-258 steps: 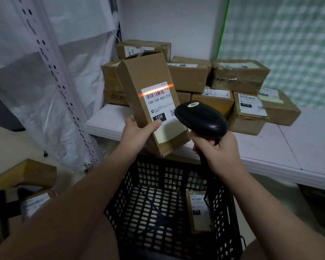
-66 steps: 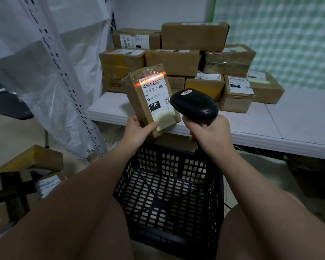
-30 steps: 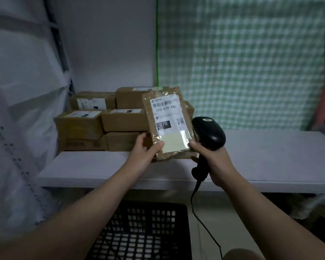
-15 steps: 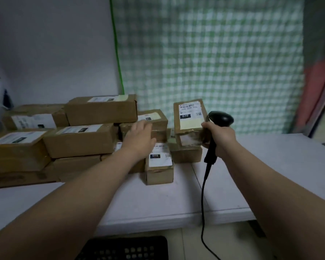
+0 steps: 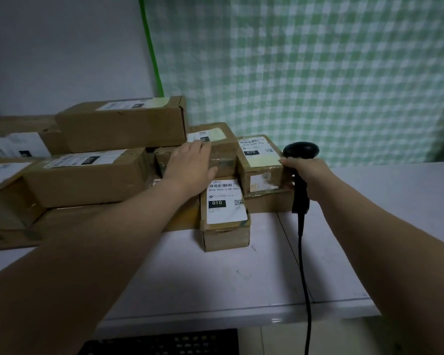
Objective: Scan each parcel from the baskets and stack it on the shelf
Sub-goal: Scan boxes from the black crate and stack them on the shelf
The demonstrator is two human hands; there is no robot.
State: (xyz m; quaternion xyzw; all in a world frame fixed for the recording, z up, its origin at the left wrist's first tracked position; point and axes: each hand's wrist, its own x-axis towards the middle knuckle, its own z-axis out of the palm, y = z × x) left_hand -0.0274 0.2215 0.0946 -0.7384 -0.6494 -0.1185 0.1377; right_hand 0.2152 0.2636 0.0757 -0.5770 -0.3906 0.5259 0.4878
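Note:
The brown parcel labelled 070 point(image 5: 260, 162) lies on top of another box at the right end of the stack on the white shelf point(image 5: 241, 275). My right hand point(image 5: 309, 175) grips the black barcode scanner point(image 5: 301, 160) and touches the parcel's right side with its fingers. My left hand point(image 5: 190, 166) lies flat, fingers straight, on a taped brown parcel point(image 5: 222, 157) just left of the 070 one. A parcel labelled 010 point(image 5: 224, 213) stands in front of them.
Several more cardboard parcels point(image 5: 87, 175) are stacked along the shelf's left and back. The scanner's cable point(image 5: 304, 278) hangs over the shelf's front edge. The rim of a black basket point(image 5: 164, 342) shows below the shelf. A green checked cloth hangs behind.
The 070 parcel went from my left hand, after the scan, onto the right end of the stack. My left hand let go and now rests flat on the neighbouring parcel.

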